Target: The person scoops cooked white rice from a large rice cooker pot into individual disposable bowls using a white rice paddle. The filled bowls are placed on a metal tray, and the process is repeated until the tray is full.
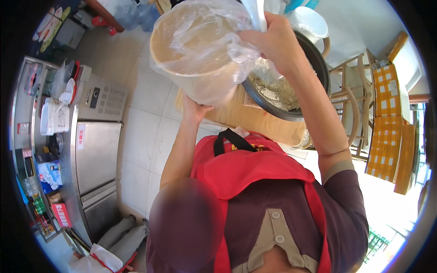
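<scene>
A large round tub [205,85] with a tan rim, draped in clear plastic film [211,30], is held up in front of me. My left hand [196,107] supports it from below, near its base. Up at the right side of the tub, my right hand [273,44] grips a white handle-like utensil [256,15], with the film bunched against the fingers; the utensil's far end is out of view. Below and to the right, a dark round basin [266,102] holds a pale, grain-like food [286,90], partly hidden by my right forearm.
The basin stands on a wooden table [252,119]. A white bucket [310,22] is behind it, and wooden chairs [355,88] and taped boxes [385,136] are at the right. A steel refrigerated counter [99,150] runs along the left, beyond the tiled floor.
</scene>
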Tool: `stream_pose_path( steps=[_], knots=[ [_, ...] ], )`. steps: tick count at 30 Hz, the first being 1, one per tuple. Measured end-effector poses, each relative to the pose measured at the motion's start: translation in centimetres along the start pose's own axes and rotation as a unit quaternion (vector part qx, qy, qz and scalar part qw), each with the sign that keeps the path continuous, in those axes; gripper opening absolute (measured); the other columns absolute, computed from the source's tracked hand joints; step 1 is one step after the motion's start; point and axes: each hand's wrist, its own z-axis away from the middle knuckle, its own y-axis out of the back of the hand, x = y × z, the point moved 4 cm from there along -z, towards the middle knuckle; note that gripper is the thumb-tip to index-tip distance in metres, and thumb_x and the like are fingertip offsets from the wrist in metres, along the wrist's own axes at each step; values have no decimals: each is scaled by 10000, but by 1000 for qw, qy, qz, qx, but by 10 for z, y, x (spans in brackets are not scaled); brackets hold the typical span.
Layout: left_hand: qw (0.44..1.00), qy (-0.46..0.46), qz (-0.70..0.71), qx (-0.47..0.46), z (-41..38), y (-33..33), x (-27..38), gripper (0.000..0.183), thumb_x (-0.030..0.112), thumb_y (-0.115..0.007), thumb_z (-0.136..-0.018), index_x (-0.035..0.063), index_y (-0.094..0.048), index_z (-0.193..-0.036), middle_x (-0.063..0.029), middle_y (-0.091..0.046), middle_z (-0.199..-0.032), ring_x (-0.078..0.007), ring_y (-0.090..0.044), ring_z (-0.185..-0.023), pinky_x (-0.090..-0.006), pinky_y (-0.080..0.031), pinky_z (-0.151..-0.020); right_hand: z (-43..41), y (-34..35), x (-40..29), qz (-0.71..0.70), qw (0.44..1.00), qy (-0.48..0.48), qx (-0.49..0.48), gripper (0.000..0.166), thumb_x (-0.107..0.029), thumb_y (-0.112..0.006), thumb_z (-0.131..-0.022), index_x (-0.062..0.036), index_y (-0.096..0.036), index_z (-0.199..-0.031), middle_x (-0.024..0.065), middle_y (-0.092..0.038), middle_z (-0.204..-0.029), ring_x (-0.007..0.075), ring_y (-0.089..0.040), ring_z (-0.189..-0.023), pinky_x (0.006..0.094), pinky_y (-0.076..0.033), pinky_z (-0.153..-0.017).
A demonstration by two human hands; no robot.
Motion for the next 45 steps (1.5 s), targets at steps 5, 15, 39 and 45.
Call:
stream_pose_path(
  steps=[5,15,39,45],
  knots=[
    [997,-2,-38,-65,-41,-3,23,597,520,-446,-857,156,-383,-1326,-75,-460,-1300,-330,-436,-1177,-617,-392,-813,-18,-1,2,16,997,67,36,239,-105,-649,-719,36,-610,-908,-1,-529,-656,62,-443,-543,225,-347,-474],
    [845,-305,-353,262,-15,64,106,286,82,-513,-874,31,-512,-1155,-85,-553,-1090,-195,-522,-977,-322,-410,-875,-28,18,-22,22,998,47,45,269,-235,-693,-768,-5,-604,-874,-30,-465,-597,46,-375,-474,225,-263,-400],
    [679,-504,-533,-9,92,-238,170,110,94,-574,-841,-6,-571,-886,-51,-588,-707,-122,-508,-634,-268,-422,-599,-17,37,-118,72,949,291,101,287,-166,-748,-621,0,-636,-827,72,-633,-716,133,-590,-656,265,-479,-622],
    [665,-526,-529,-11,100,-243,171,104,90,-547,-868,-5,-560,-908,-76,-592,-710,-141,-518,-628,-278,-428,-598,-26,-8,-104,219,948,232,8,223,-144,-728,-652,-7,-626,-797,62,-601,-670,121,-557,-628,269,-461,-604]
  ],
)
